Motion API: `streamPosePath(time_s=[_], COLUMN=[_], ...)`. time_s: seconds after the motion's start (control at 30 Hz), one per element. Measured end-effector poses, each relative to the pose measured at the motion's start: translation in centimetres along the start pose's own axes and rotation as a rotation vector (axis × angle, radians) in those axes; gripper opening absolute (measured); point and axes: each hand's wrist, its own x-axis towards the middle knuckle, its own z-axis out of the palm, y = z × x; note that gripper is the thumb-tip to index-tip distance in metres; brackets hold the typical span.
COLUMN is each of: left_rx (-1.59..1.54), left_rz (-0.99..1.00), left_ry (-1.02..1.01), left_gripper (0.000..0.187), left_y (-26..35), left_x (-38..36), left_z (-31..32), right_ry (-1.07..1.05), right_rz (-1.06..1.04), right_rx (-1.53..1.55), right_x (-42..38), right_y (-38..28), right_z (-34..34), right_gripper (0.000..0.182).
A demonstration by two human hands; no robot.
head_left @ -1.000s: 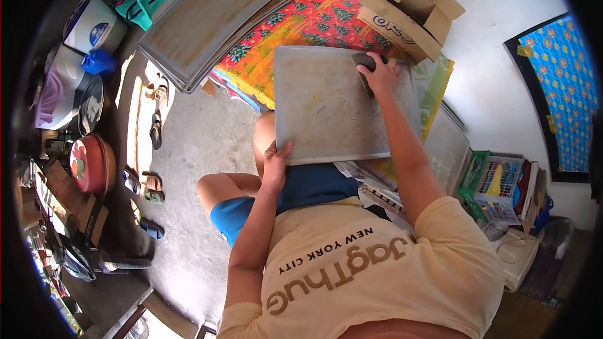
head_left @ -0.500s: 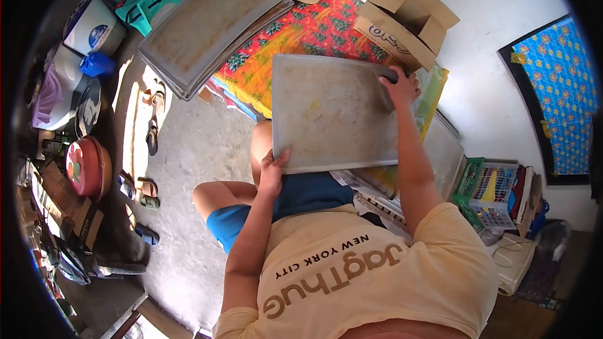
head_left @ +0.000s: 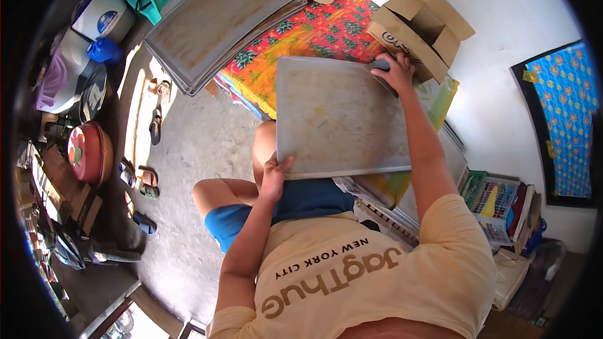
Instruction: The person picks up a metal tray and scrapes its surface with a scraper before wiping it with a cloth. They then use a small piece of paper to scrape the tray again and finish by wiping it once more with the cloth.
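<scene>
A flat grey metal tray with brownish stains and a raised rim rests tilted over my lap. My left hand is closed on its near left corner, thumb on top. At the far right corner, my right hand grips a small dark grey block, which lies against the tray surface. The fingers partly cover the block, so its exact kind cannot be made out.
Similar stained trays are stacked at the far left on a red and yellow patterned cloth. An open cardboard box stands behind my right hand. Baskets sit at the right; sandals lie on the concrete floor.
My right hand has shifted slightly left and away from me with the dark block, near the tray's far right corner. My left hand keeps its hold. The whole view has turned a little.
</scene>
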Motion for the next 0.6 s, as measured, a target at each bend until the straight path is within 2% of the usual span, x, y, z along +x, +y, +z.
streamPosePath(time_s=[0.27, 0.4, 0.5, 0.53, 0.6], left_rx=[0.009, 0.057, 0.05, 0.052, 0.063], left_rz=[0.007, 0.043, 0.065, 0.056, 0.06], left_ry=[-0.008, 0.001, -0.025, -0.024, -0.041], left_gripper=[0.037, 0.037, 0.036, 0.035, 0.035], left_y=[0.3, -0.2, -0.1, -0.1, -0.2], left_x=[0.0, 0.2, 0.1, 0.2, 0.2], left_z=[0.3, 0.0, 0.2, 0.3, 0.1], right_ry=[0.056, 0.035, 0.093, 0.166, 0.141], right_rz=[-0.361, -0.542, -0.579, -0.482, -0.155], right_rx=[0.131, 0.253, 0.268, 0.213, 0.124], right_x=[-0.2, -3.9, -5.1, -4.3, -2.4], right_y=[-12.1, -15.5, -16.1, -15.3, -13.6], right_z=[-0.2, -0.9, -1.4, -0.9, -0.8], right_gripper=[0.045, 0.045, 0.045, 0.045, 0.043])
